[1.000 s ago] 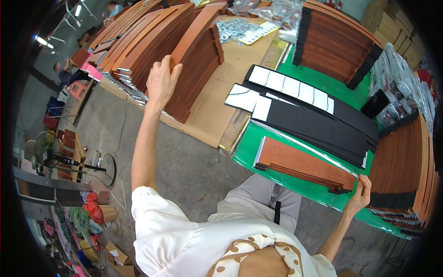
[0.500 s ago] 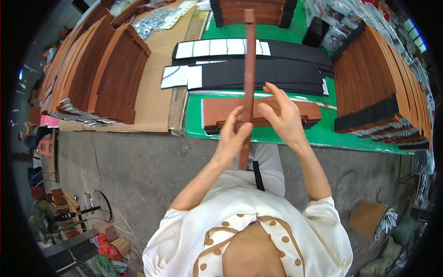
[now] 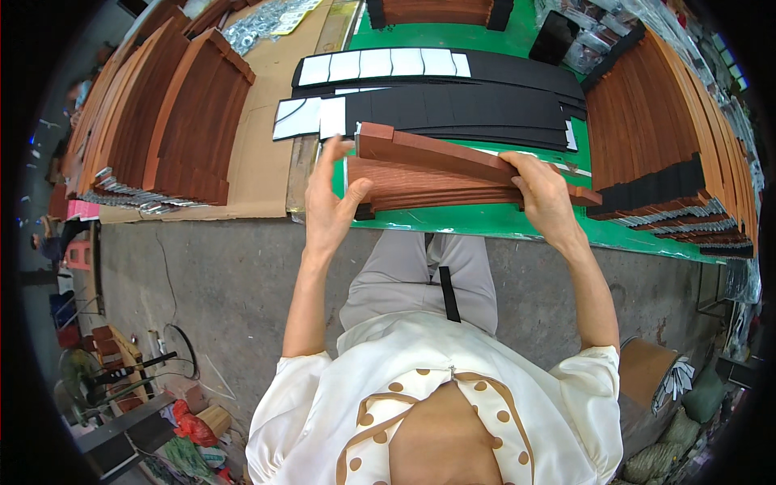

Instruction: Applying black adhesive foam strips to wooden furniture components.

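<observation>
While its long axis is running left to right across the green counter, the reddish-brown wooden panel is being clamped endwise between the left hand and right hand, equally near.

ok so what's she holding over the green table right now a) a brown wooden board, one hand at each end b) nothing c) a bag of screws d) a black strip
a: the left hand and right hand grip opposite ends of a brown wooden board, above another board lying on the green table.
</observation>
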A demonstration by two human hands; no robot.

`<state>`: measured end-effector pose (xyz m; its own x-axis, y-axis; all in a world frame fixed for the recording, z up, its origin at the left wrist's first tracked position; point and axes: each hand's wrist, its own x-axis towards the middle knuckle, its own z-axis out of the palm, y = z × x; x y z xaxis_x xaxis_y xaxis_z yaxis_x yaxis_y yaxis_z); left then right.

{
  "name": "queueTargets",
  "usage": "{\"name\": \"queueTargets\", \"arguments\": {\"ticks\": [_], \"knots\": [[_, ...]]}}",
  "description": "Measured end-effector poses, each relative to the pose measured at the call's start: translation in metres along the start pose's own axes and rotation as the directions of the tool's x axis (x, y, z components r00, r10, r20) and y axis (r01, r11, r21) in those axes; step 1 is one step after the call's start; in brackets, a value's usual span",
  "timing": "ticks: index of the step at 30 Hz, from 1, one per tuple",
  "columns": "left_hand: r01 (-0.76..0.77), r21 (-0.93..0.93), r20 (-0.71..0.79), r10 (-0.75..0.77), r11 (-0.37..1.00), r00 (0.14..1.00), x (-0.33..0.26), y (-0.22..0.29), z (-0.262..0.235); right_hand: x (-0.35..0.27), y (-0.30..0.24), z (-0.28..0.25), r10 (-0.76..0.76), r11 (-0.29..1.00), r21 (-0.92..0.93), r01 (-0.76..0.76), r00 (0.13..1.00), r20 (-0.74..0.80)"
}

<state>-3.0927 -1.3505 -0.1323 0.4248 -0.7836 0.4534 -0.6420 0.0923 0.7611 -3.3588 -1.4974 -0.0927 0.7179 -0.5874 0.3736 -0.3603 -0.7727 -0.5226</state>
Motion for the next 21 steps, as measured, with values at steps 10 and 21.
{"name": "queueTargets", "arguments": {"ticks": [10,21], "knots": [[0.043,-0.033,0.000,-0.043,0.999,0.999,0.001,-0.016,-0.002,0.023,0.006,0.007,-0.097,0.991,-0.086,0.108,0.988,0.119],[0.080,-0.173,0.056,-0.071,0.982,0.996,0.010,-0.043,-0.023,0.049,0.000,0.003,0.019,1.000,0.010,-0.022,0.971,0.239]]}}
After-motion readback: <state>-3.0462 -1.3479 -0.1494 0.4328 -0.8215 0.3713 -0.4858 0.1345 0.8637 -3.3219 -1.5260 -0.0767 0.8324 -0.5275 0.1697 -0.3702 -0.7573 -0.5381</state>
